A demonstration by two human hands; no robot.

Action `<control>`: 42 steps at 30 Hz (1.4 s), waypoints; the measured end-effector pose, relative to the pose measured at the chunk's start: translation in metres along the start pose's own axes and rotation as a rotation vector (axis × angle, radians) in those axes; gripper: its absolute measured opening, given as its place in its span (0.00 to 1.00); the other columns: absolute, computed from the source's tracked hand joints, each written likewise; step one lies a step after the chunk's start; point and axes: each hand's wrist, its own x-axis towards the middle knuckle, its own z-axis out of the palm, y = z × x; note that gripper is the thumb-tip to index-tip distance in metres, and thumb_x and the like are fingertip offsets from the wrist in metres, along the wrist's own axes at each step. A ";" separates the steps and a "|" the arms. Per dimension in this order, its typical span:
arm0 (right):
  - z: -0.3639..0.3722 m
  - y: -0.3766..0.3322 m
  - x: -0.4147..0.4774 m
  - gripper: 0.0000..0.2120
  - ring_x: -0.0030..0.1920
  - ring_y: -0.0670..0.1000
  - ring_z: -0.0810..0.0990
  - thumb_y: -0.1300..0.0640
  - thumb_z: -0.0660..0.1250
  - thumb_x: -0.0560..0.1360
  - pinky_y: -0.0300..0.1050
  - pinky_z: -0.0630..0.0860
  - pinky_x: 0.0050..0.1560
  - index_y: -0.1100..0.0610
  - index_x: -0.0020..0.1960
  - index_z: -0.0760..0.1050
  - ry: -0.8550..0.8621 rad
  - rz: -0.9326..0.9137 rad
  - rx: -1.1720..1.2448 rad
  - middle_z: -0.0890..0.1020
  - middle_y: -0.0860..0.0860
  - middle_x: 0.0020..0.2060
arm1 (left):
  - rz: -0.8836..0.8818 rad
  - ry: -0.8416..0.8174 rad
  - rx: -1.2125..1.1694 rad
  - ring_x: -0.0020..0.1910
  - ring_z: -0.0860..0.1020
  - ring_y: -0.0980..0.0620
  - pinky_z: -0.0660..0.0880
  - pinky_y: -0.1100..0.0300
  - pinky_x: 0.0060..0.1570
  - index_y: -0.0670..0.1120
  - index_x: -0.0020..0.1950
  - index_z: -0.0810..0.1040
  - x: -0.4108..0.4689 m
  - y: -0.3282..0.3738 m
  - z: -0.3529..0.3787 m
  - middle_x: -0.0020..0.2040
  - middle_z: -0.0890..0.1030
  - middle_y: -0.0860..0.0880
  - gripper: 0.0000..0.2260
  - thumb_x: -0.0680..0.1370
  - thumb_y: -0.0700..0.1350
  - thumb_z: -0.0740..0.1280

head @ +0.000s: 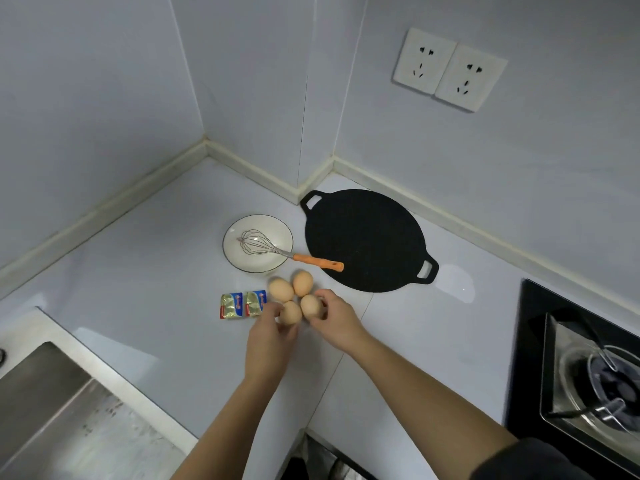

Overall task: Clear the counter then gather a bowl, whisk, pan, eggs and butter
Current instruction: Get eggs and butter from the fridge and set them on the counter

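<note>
While both hands work at the middle of the counter [156,265], the head camera catches two small butter packets [242,304] lying side by side, gold foil with blue and red print; the writing on them is too small to read. Just right of the packets sit four brown eggs in a tight cluster. The left hand [268,341] has thumb and fingers curled round the near-left egg [291,313], and the right hand [337,318] wraps its fingers round the near-right egg [310,305]. The far-left egg [280,289] and far-right egg [303,283] rest free on the counter, just beyond the fingertips and touching their neighbours. Behind them, there's a white bowl [268,226] with a whisk [258,242] lying in it, its orange handle reaching out over the rim onto the flat black pan [367,237] beside it. A steel sink [52,410] lies at the lower left, a gas stove [588,375] at the right, and two white wall sockets [450,69] above.
</note>
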 end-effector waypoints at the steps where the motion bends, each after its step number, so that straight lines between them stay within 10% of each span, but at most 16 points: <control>1: 0.000 0.001 0.001 0.19 0.53 0.51 0.76 0.53 0.69 0.73 0.44 0.74 0.51 0.54 0.63 0.70 0.004 0.001 -0.010 0.78 0.52 0.56 | 0.010 -0.007 0.005 0.43 0.78 0.54 0.70 0.64 0.37 0.52 0.52 0.70 0.001 -0.001 0.000 0.46 0.79 0.51 0.11 0.74 0.43 0.70; 18: -0.038 0.056 -0.020 0.21 0.52 0.50 0.75 0.55 0.73 0.70 0.43 0.75 0.52 0.51 0.60 0.70 0.063 -0.028 -0.115 0.75 0.51 0.55 | 0.203 -0.171 0.216 0.49 0.76 0.48 0.66 0.63 0.47 0.47 0.61 0.77 -0.005 0.018 0.041 0.52 0.77 0.46 0.16 0.74 0.42 0.70; 42: -0.307 0.245 0.010 0.18 0.54 0.53 0.77 0.48 0.63 0.73 0.46 0.66 0.55 0.52 0.62 0.71 0.512 0.222 -0.517 0.80 0.50 0.50 | 0.552 -0.437 0.535 0.55 0.75 0.44 0.71 0.55 0.48 0.48 0.66 0.70 0.041 0.208 0.355 0.57 0.73 0.45 0.18 0.76 0.43 0.66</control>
